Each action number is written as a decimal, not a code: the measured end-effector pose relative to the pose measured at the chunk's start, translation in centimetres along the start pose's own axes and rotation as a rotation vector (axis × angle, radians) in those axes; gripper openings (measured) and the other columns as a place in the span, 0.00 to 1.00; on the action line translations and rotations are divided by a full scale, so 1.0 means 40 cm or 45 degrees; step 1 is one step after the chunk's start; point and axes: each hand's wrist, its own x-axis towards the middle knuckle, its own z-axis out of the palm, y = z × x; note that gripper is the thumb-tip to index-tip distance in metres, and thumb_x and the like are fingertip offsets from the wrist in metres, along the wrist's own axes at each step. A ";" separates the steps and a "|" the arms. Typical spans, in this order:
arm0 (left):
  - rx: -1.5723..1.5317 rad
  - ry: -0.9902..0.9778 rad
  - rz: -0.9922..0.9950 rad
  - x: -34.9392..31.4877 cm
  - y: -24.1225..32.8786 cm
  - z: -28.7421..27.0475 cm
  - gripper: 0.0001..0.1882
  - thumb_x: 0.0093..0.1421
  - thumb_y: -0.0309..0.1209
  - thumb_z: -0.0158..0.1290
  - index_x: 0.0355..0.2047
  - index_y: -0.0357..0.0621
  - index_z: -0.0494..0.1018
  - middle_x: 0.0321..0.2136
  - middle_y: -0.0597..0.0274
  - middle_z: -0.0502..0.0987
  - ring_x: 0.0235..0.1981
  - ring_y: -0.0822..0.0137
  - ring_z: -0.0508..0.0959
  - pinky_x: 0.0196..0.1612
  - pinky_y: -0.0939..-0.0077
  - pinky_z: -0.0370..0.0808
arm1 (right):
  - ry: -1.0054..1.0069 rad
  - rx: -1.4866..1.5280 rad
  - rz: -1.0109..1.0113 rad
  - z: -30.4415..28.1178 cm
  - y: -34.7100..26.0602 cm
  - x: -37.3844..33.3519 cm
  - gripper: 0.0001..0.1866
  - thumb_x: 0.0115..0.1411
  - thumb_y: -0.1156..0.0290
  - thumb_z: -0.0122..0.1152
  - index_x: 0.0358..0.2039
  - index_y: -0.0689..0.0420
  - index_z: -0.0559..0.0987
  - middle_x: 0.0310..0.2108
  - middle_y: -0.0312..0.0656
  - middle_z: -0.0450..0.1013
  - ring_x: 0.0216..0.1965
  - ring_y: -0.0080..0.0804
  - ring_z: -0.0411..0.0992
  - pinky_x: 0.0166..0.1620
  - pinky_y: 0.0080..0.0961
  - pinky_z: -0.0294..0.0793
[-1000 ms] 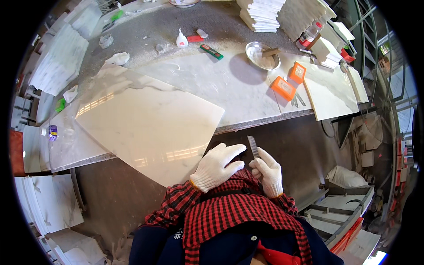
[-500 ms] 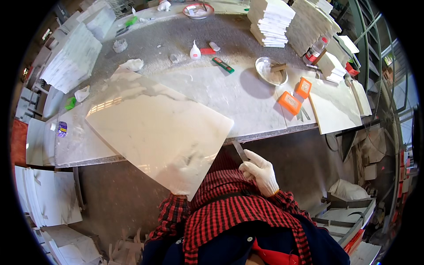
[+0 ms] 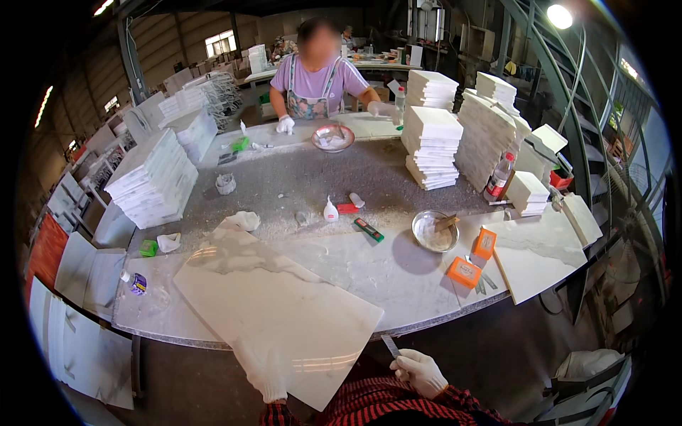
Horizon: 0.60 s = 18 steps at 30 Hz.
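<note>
A large polished white marble slab (image 3: pixel 284 298) with grey veins lies on the worktable, one corner hanging over the near edge towards me. My left hand (image 3: pixel 261 366), in a white glove, rests flat on the slab beside its near left edge; its fingertips blend into the pale stone. Just right of the slab, my gloved right hand (image 3: pixel 420 373) is closed around a thin flat metal strip (image 3: pixel 390 346). The strip points up and away, close to the table's near edge.
Right of the slab are a metal bowl (image 3: pixel 435 231), orange boxes (image 3: pixel 464 272) and another marble slab (image 3: pixel 536 259). A glue bottle (image 3: pixel 331 210) and green-red cutter (image 3: pixel 369 229) lie farther back. Stone stacks (image 3: pixel 153 181) flank the table. A co-worker (image 3: pixel 316 82) stands opposite.
The view has tilted up, bringing the co-worker opposite into sight. My left hand has slid left over the slab to its edge. My right hand still holds the metal strip.
</note>
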 end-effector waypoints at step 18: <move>-1.272 -0.548 -0.972 -0.272 -0.183 0.046 0.20 0.74 0.45 0.45 0.53 0.42 0.74 0.47 0.55 0.80 0.47 0.56 0.81 0.53 0.58 0.79 | -0.398 -0.018 0.212 0.063 0.044 0.153 0.13 0.69 0.64 0.64 0.47 0.60 0.79 0.42 0.37 0.78 0.45 0.25 0.76 0.51 0.24 0.75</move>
